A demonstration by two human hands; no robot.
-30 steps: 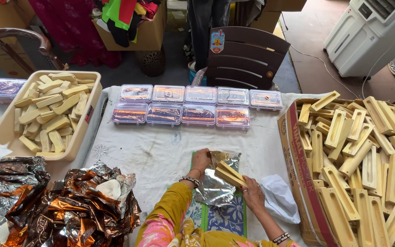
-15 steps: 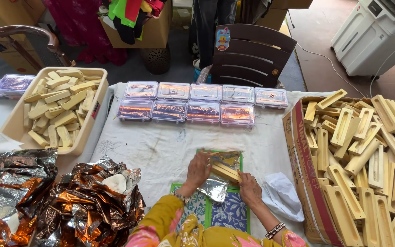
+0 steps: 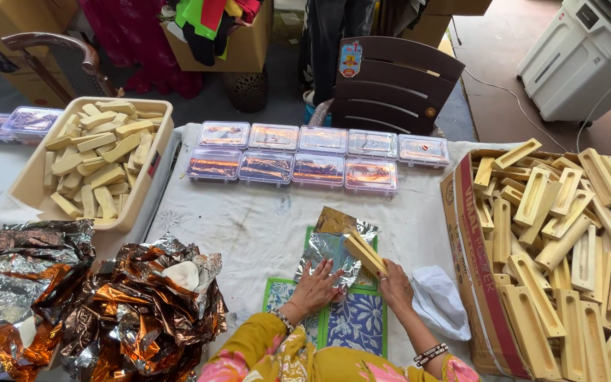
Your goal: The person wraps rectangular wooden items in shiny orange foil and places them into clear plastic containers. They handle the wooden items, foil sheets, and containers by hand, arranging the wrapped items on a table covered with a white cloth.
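My left hand (image 3: 314,286) lies flat with spread fingers on a silver foil sheet (image 3: 327,247), pressing it onto a blue and green patterned mat (image 3: 356,322). My right hand (image 3: 394,284) grips the near end of a pale yellow wooden mould (image 3: 364,252), which lies diagonally across the foil's right side. The foil's far corner shows a gold face. Both sleeves are yellow with a pink flower print, and bangles sit on each wrist.
A cardboard box (image 3: 468,233) of several wooden moulds stands at the right. A beige tub (image 3: 151,177) of pale bars sits at the left. Clear lidded boxes (image 3: 293,157) line the far table. Crumpled copper foil (image 3: 136,311) piles at the near left. A white cloth (image 3: 438,301) lies beside my right hand.
The left hand has slid down from the foil's upper left edge to its lower part and flattened. The right hand keeps hold of the mould, which has shifted slightly.
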